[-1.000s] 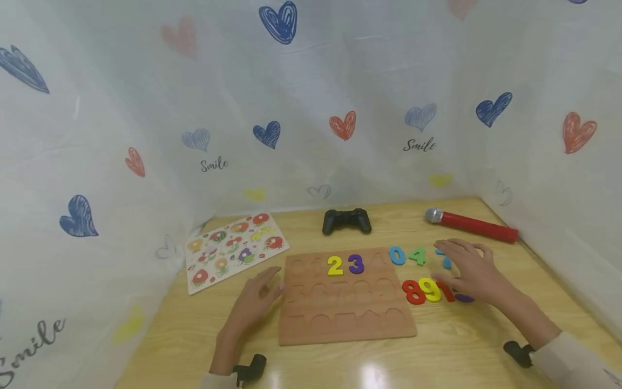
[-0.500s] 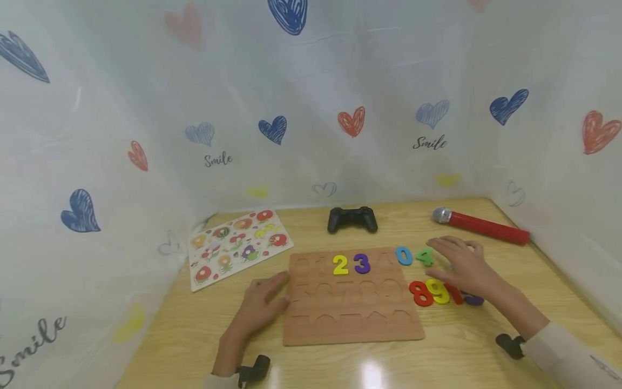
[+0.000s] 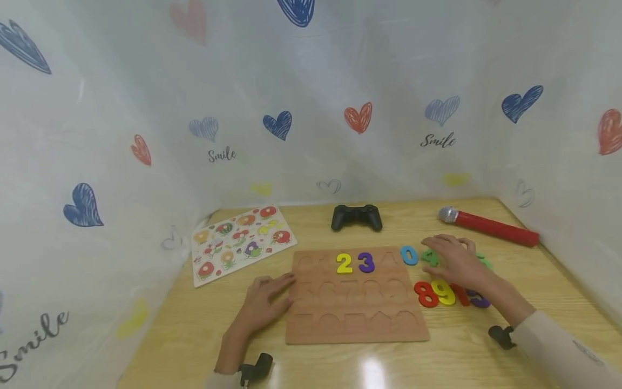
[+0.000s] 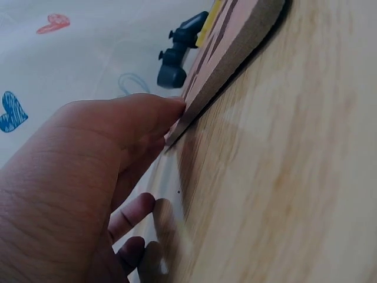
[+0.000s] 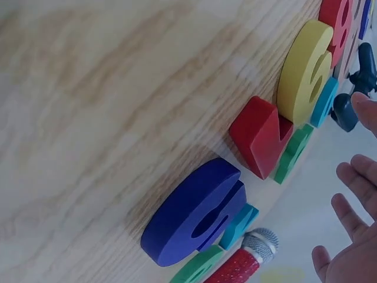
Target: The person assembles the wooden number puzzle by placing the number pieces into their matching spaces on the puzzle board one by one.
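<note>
Left hand (image 3: 264, 303), relaxed, grasping nothing, touches left edge of wooden number board (image 3: 357, 335) on worktop (image 3: 194, 340). Yellow 2 (image 3: 345, 265) and purple 3 (image 3: 367, 263) sit side by side in board's top row. Right hand (image 3: 457, 263), released, fingers loosely spread, is at green 4 (image 3: 430, 258), right of board; fingertip contact hard to tell. Blue 0 (image 3: 404, 256) lies between 4 and board; red 8 (image 3: 426, 294) and yellow 9 (image 3: 444, 292) nearer wearer. Behind: black game controller (image 3: 357, 216), red microphone (image 3: 495, 227).

Right grip (image 5: 362, 244) at the edge, coloured numbers (image 5: 257, 135) on wood (image 5: 88, 88), red microphone (image 5: 238, 266) (silver-headed), controller (image 5: 364, 76)
</note>
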The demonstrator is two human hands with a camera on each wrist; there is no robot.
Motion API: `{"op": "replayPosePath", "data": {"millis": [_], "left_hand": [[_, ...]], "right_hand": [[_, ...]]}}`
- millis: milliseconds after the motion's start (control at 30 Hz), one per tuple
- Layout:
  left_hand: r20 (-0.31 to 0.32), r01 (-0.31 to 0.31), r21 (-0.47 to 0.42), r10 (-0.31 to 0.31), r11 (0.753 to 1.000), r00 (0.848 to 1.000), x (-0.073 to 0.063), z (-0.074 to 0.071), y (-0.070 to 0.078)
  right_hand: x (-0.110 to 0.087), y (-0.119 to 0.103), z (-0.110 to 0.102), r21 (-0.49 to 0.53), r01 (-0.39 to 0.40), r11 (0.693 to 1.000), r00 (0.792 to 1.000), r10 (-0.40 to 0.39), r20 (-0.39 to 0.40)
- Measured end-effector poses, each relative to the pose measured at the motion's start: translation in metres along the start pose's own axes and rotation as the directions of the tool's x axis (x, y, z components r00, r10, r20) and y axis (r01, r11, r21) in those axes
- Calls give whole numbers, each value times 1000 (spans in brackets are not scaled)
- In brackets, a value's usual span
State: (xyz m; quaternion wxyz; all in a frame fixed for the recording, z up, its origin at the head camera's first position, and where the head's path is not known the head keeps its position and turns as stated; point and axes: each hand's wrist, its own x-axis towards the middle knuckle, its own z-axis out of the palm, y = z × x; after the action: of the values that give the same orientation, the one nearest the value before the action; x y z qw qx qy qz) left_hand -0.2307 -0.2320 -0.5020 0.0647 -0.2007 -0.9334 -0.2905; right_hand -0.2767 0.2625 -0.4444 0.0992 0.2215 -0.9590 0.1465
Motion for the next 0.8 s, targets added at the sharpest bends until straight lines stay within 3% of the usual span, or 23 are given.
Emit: {"op": "replayPosePath", "data": {"millis": [233, 433, 800], "left_hand": [[-2, -21, 21, 21, 1000, 1000, 2, 1, -1], [4, -5, 25, 5, 1000, 1000, 1, 2, -2], [-17, -29, 27, 30, 999, 999, 2, 1, 1]], "right_hand": [[9, 4, 3, -2, -10, 1000, 999, 11, 32], [17, 1, 7, 12, -7, 1000, 998, 6, 60], [29, -1, 18, 55, 35, 998, 997, -38, 65]]}}
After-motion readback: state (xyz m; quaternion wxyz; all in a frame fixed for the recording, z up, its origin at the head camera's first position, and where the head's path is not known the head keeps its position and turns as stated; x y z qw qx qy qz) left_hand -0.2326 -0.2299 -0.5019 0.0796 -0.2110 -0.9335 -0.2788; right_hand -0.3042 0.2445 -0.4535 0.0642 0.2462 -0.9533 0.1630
